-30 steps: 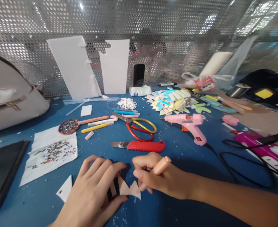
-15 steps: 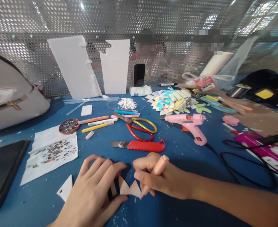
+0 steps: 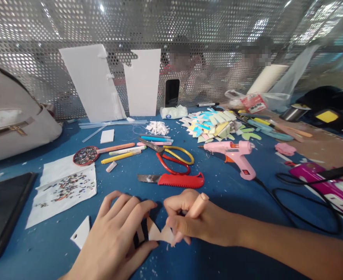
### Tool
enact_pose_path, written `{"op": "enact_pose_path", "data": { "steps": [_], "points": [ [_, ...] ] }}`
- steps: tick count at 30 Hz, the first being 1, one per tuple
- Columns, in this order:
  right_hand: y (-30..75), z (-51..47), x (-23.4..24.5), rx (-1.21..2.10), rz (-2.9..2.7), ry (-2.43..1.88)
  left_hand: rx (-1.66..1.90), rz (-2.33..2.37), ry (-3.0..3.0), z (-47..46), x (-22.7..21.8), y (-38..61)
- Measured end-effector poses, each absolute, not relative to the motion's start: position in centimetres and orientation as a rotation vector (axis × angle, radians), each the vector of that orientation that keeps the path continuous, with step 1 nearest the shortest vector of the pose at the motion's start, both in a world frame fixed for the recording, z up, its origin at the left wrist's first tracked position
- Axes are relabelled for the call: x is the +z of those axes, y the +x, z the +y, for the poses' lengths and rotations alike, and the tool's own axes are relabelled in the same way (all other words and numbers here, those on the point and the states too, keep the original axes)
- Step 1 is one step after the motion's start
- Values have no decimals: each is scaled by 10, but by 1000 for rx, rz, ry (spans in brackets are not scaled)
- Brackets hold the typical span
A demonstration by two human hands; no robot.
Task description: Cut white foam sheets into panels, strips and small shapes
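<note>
My left hand [image 3: 115, 227] lies over a small flat cut-out [image 3: 153, 230], holding it against the table between thumb and fingers. The cut-out has peach and black bands and a notched, tail-like end; the rest is hidden under my palm. A peach marker [image 3: 199, 205] is pinched in my right hand [image 3: 209, 225], its lower end down at the tail's right tip. Left of my left hand lies a white triangular piece [image 3: 81, 232] with a dark dot. Just beyond the hands is a red-handled knife [image 3: 180, 180], with red and yellow scissors [image 3: 174, 165] behind it.
A pink glue gun [image 3: 229, 149] stands right, its cord running to a magenta power strip [image 3: 323, 182]. Colourful scraps [image 3: 212, 124] are heaped behind. At left are a phone [image 3: 6, 214], a glitter-strewn paper [image 3: 63, 190], a dish of glitter [image 3: 85, 155] and a bag [image 3: 16, 116].
The marker's lower end and my right fingers have shifted very slightly at the tail tip. My left hand stays in place on the cut-out.
</note>
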State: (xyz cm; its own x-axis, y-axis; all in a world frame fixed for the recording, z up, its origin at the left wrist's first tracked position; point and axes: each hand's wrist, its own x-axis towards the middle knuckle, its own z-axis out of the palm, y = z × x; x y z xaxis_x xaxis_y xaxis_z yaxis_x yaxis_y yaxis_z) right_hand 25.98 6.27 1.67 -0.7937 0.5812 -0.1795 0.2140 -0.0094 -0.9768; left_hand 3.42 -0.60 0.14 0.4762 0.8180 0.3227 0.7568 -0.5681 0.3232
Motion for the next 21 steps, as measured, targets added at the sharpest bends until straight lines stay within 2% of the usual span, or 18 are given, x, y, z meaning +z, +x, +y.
{"op": "enact_pose_path", "data": {
  "steps": [21],
  "points": [
    [258,62,18,1821,-1978,-933,617,1321,2649,-2,9,32]
  ]
}}
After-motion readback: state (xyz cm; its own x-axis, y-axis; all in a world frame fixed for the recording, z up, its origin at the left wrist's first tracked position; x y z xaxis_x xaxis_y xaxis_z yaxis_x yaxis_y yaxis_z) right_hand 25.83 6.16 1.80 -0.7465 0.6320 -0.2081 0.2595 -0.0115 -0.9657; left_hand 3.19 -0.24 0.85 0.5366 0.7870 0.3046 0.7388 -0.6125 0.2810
